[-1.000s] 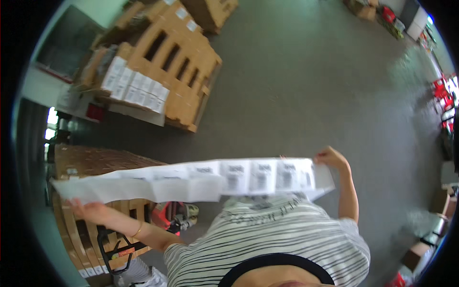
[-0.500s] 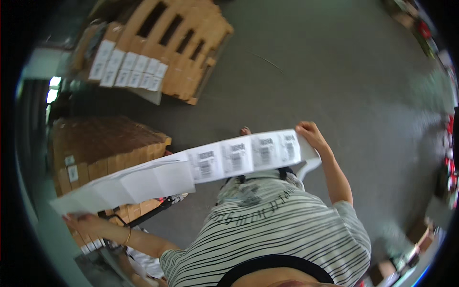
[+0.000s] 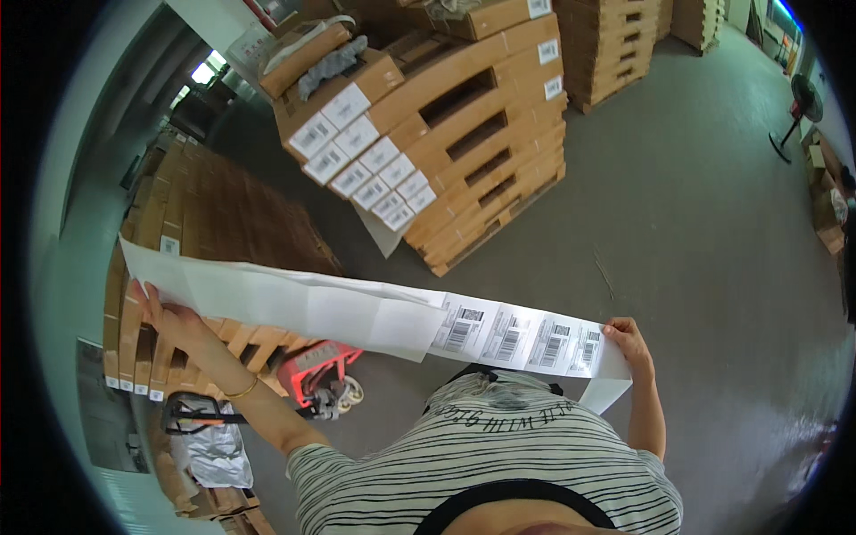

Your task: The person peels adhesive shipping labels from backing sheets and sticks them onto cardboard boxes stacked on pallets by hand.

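A long, white, fan-folded strip of barcode labels [image 3: 513, 337] stretches between my two hands in front of my striped shirt. Toward the right, printed labels face up; the left part shows a plain white side, doubled over in layers. My left hand [image 3: 178, 323] is closed on the lower edge near the strip's left end, its fingers partly behind the paper. At the other end, my right hand [image 3: 629, 343] pinches the upper corner beside the last printed label. A blank end of paper hangs folded below that hand.
Stacked cardboard cartons [image 3: 481, 107] with white labels stand on a pallet ahead. Another carton stack [image 3: 232, 205] is at the left, with a red pallet truck [image 3: 325, 361] near my left forearm. Farther off are more stacks [image 3: 615, 53] and a black standing fan [image 3: 802, 100].
My view has tilted up and turned, bringing more carton stacks and the fan into sight. The strip now slopes down to the right instead of up. Both hands keep their hold.
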{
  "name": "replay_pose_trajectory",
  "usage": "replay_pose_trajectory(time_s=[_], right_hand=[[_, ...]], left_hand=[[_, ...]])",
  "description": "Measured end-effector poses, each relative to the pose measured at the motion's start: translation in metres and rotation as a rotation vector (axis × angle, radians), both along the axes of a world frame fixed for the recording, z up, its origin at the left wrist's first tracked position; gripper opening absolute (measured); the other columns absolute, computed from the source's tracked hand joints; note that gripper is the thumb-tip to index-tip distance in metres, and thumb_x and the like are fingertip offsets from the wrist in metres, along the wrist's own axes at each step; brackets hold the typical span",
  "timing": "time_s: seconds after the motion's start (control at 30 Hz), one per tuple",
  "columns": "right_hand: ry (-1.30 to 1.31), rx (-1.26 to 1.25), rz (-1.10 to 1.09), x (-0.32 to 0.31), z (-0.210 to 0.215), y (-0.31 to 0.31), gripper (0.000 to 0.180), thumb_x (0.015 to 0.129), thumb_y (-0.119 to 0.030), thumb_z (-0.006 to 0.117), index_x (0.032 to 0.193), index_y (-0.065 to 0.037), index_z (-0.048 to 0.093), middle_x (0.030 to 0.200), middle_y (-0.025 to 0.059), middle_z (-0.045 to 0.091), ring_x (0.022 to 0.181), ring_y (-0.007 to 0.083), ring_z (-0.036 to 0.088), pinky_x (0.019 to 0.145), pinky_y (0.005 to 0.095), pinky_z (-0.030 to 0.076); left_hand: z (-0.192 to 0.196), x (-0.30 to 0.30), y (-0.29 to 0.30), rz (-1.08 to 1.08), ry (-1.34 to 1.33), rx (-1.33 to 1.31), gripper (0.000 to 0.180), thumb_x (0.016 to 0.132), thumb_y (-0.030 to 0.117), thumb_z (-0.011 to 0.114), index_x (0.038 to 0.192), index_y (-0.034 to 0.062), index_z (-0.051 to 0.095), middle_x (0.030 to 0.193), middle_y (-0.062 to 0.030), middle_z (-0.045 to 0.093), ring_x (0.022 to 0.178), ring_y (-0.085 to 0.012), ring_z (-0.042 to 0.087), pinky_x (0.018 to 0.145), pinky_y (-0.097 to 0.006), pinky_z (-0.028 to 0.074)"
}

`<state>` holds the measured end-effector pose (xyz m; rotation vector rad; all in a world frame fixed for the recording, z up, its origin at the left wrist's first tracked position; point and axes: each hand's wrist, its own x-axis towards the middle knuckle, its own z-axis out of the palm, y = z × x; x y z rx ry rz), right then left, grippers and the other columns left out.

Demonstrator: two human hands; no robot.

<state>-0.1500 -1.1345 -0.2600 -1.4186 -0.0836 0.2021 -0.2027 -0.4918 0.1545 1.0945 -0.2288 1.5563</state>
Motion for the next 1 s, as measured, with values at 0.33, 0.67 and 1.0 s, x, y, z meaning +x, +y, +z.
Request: replay_pose_trajectory(time_s=[0.33, 0.67, 1.0], right_hand=[[-0.240, 0.222, -0.185, -0.043, 0.027, 0.026, 0.031, 0.083, -0.033, 0.073, 0.067, -0.008, 0.063, 0.058, -0.0068, 0.053, 0.051, 0.0032, 0.045, 0.047, 0.0235, 0.035], [-0.501, 0.459, -0.647, -0.130, 0.057, 0.088, 0.026, 0.086, -0.027, 0.067, 0.069, -0.012, 0.055, 0.063, -0.0092, 0.049, 0.058, 0.0027, 0.044, 0.052, 0.0209, 0.033], [-0.915, 0.439, -0.517, -0.306, 0.044, 0.155, 0.030, 0.085, -0.033, 0.071, 0.075, -0.006, 0.060, 0.064, -0.0071, 0.055, 0.056, 0.0013, 0.044, 0.052, 0.0193, 0.035]], left_hand=[[0.124, -0.038, -0.085, -0.205, -0.204, 0.362, 0.041, 0.086, 0.006, 0.060, 0.127, 0.0023, 0.054, 0.129, -0.0140, 0.050, 0.117, -0.0263, 0.049, 0.099, -0.038, 0.043], [0.232, -0.077, -0.067, -0.577, -0.389, 0.337, 0.038, 0.085, -0.005, 0.057, 0.122, 0.0044, 0.057, 0.116, -0.0137, 0.060, 0.103, -0.0258, 0.060, 0.090, -0.039, 0.051], [0.267, -0.068, -0.024, -0.284, -0.445, 0.220, 0.027, 0.080, -0.012, 0.056, 0.094, 0.0034, 0.074, 0.094, -0.0119, 0.068, 0.080, -0.0203, 0.064, 0.073, -0.029, 0.054]])
